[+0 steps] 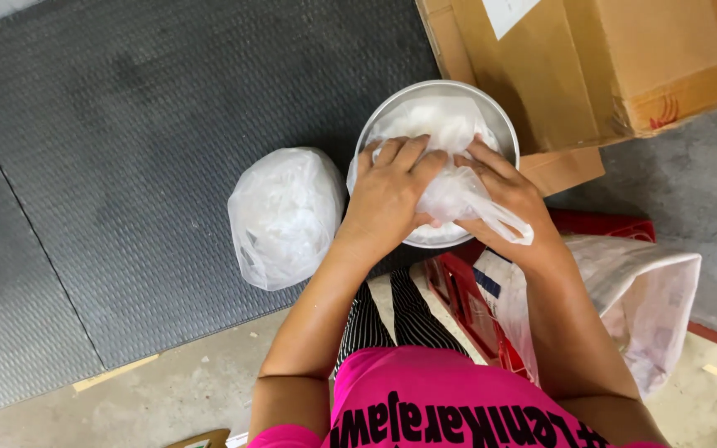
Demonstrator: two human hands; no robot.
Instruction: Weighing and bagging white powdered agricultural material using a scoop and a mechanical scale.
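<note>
Head view. Dark ribbed matting (126, 149) covers most of the floor, with bare concrete at the lower edge and on the right. A round metal bowl (504, 124) stands on the matting, partly against a flattened brown cardboard box (616, 66) at upper right. Inside the bowl lies a clear plastic bag (446, 124) of white material.

Left hand (387, 195): fingers held close together and curved, pressed down on the near left side of the bag; it touches the plastic but does not visibly pinch it. Right hand (504, 195): fingers bent onto the bag's right side, with a twisted tail of the plastic running out under the palm toward the bowl's near rim. Whether that tail is actually pinched cannot be determined; it appears gathered under the hand.

Judgement: the step in hand is pressing or gathering the bag in the bowl. A next move would call for a firm hold on the loose tail while the left hand steadies the bulk.

A second filled clear bag (284, 216) rests on the matting just left of the bowl, untouched. A red crate (458, 290) and a large translucent sack (649, 290) sit to the person's right.
</note>
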